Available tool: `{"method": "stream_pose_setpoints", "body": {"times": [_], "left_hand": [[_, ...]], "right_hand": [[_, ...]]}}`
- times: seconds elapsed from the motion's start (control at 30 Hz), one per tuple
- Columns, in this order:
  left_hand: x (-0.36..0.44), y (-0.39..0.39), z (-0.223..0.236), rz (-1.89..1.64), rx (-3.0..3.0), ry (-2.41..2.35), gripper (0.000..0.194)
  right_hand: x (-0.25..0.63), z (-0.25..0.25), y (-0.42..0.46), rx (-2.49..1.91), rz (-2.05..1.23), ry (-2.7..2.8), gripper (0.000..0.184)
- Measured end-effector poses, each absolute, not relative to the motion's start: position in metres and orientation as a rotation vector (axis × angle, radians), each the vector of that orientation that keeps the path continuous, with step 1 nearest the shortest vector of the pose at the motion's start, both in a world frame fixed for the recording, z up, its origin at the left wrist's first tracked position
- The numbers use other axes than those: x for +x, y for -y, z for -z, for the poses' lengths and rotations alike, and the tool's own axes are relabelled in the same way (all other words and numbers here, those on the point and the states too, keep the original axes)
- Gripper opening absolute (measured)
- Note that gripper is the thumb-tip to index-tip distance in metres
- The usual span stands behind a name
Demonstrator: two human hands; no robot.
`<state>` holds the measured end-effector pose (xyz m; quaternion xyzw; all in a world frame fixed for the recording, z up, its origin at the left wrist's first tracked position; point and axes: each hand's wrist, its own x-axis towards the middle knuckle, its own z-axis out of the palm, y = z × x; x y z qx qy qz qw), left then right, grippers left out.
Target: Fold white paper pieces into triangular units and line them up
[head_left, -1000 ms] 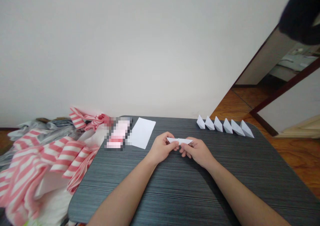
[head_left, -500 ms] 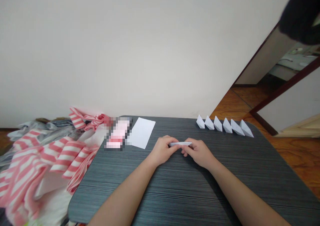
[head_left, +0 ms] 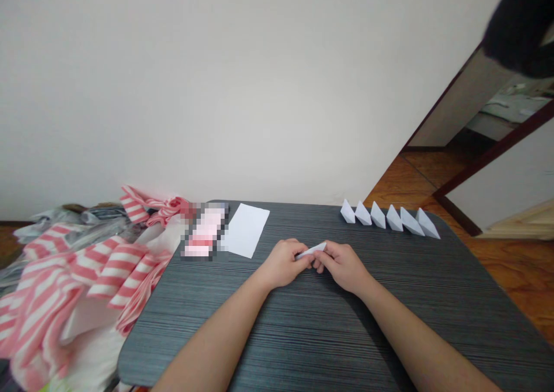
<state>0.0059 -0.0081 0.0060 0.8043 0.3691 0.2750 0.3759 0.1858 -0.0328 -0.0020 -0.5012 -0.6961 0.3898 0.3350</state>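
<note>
A small folded white paper piece is pinched between both my hands over the middle of the dark striped table. My left hand grips its left end with curled fingers. My right hand pinches its right end, fingers closed. Only a thin sliver of the paper shows between the fingertips. Several finished folded white paper triangles stand in a row at the table's far right. A flat white paper sheet lies at the far left-centre.
Red-and-white striped plastic bags pile up off the table's left edge. A blurred pink item lies beside the flat sheet. A white wall stands behind the table; wooden floor and a doorway open to the right.
The paper piece has been folded narrower: it showed as a long flat strip a second ago and is now a short sliver, with my hands drawn closer together.
</note>
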Motion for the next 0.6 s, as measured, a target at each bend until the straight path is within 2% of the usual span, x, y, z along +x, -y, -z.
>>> {"method": "stream_pose_setpoints", "body": {"times": [0.6], "left_hand": [[0.0053, 0.0107, -0.0090, -0.642, 1.962, -0.961, 0.031]], "right_hand": [[0.1815, 0.0007, 0.0346, -1.329, -1.090, 1.707, 0.025]]}}
